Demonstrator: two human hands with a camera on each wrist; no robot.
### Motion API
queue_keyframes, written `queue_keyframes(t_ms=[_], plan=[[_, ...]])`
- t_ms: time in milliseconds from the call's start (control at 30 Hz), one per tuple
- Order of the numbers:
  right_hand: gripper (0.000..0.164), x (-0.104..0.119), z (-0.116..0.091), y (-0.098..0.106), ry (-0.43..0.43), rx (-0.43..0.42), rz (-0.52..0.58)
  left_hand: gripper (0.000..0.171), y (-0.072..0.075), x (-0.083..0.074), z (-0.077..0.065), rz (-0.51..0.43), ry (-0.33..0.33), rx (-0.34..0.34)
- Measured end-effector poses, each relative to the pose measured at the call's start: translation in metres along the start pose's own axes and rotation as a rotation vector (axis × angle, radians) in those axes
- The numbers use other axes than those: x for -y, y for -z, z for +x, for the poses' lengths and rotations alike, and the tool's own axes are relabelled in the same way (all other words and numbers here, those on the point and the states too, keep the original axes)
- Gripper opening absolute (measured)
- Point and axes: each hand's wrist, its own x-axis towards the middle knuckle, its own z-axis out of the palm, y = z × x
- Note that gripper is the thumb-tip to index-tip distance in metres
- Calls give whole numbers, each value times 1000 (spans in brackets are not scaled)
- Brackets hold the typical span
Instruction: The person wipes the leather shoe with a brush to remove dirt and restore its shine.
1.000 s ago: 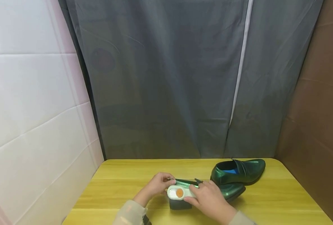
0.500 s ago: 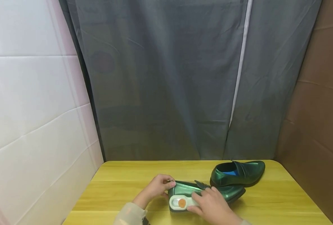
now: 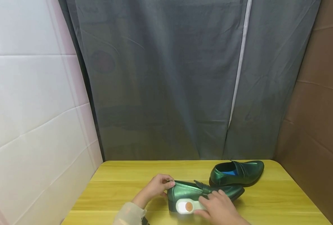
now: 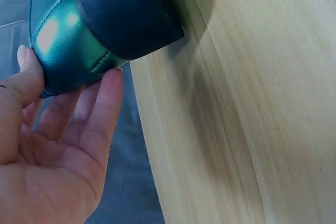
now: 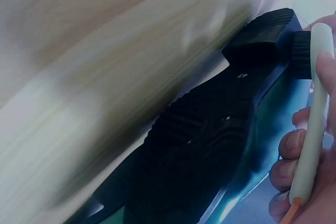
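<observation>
A shiny green loafer (image 3: 183,190) points its toe to the right at the front of the table. My left hand (image 3: 156,188) pinches the top of its heel; in the left wrist view, thumb and fingers grip the back of the shoe (image 4: 63,40). A white-handled brush (image 3: 184,207), with an orange disc on its head, is held in my right hand (image 3: 222,208). Seen from the right wrist, its dark bristles (image 5: 302,55) press against the side of the heel. That view also exposes the patterned dark sole (image 5: 194,135), tilted off the table.
Another green loafer (image 3: 250,173) with a blue insole (image 3: 230,172) stands just behind, toe to the right. The yellow wooden table (image 3: 121,175) ends at a grey curtain (image 3: 160,93). White cloth (image 3: 37,103) hangs on the left, brown (image 3: 318,103) on the right.
My right hand has moved the brush down the loafer's side from near its top edge, then slightly right along the lower heel. My left hand keeps its grip in the same place.
</observation>
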Motion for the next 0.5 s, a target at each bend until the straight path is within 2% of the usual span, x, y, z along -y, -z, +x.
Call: queue_keyframes(t_ms=[233,500], plan=[[47,-11,-11,3,-8,9,15,19,0,1,0,9,12,11],[48,-31,-22,8,-33,120,78,19,1,1,0,12,6,14]])
